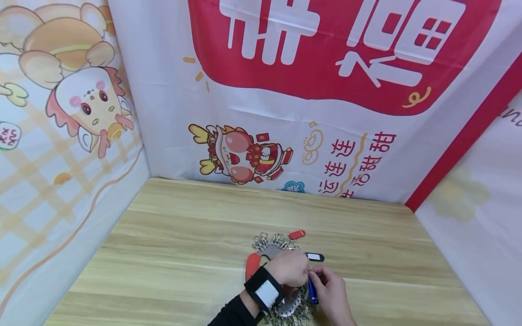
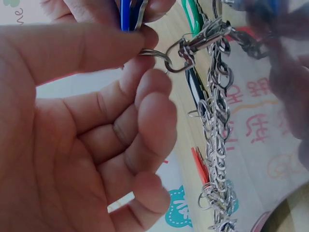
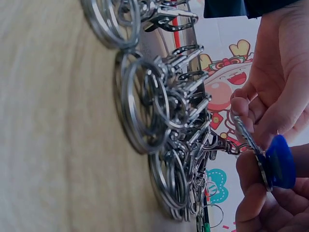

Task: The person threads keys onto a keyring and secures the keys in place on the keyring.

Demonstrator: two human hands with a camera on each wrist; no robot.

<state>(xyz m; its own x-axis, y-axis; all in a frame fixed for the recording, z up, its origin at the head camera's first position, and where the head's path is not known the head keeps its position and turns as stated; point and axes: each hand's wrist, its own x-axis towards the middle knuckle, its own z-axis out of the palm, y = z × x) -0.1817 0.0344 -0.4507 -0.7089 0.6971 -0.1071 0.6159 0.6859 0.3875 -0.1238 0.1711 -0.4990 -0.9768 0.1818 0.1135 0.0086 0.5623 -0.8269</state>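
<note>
My left hand (image 1: 288, 268) reaches over a round metal key holder (image 1: 270, 250) edged with many clips and split rings. Its thumb and index finger pinch a split ring (image 2: 153, 53), which is linked to one metal clip (image 2: 187, 54) on the holder. Beside it, my right hand (image 1: 333, 292) pinches a blue key tag (image 1: 312, 291) and a silver key (image 3: 253, 145) lying against the tag. In the right wrist view, the blue tag stands on edge between the fingers, close to the left fingertips. The left hand hides much of the holder in the head view.
A red tag (image 1: 297, 234) and a black tag with a white label (image 1: 315, 257) lie at the holder's far and right sides. A larger red piece (image 1: 253, 266) is to the left. The wooden table (image 1: 171, 253) meets printed cloth walls (image 1: 163, 113) at the back and sides.
</note>
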